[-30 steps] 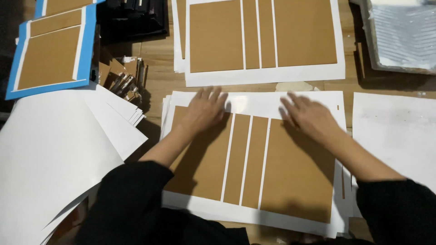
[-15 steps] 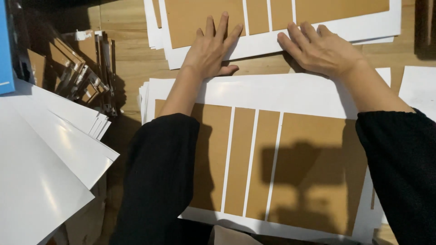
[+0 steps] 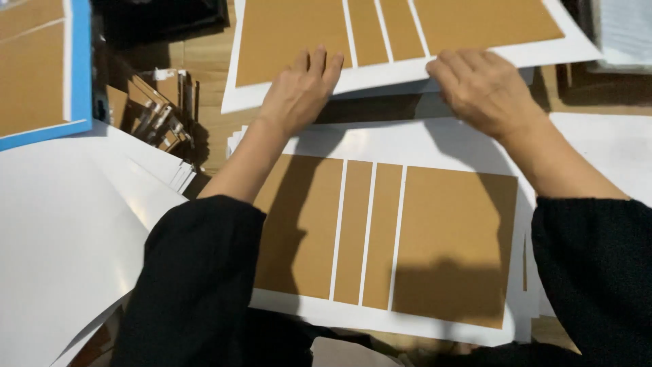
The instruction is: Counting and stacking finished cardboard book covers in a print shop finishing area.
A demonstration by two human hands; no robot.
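Nearest the camera, two black sleeves (image 3: 197, 278) come in from the bottom edge, over a near stack of white sheets (image 3: 421, 146) whose top sheet carries brown cardboard panels (image 3: 455, 245), one wide, two narrow strips, one wide again, with white gaps between. Left of the left arm, loose blank white sheets (image 3: 61, 231) fan out over each other. Further out, the left hand (image 3: 299, 92) lies flat, palm down, fingers spread, on the near white border of the far sheet (image 3: 401, 68), not clenched, just pressing; whether the thumb is hooked under the edge I cannot tell. The right hand (image 3: 485, 88) is curled over the same near edge, to the right of the left hand, fingertips on top and gripping the border, that edge looking slightly raised above the near stack. The far sheet has the same brown panel layout and runs beyond both hands to the top edge. Left of the left hand, a pile of small brown and white offcuts (image 3: 159, 109) sits on the wooden table (image 3: 204, 61). Far left, a blue-bordered sheet (image 3: 78, 68) with brown panels.
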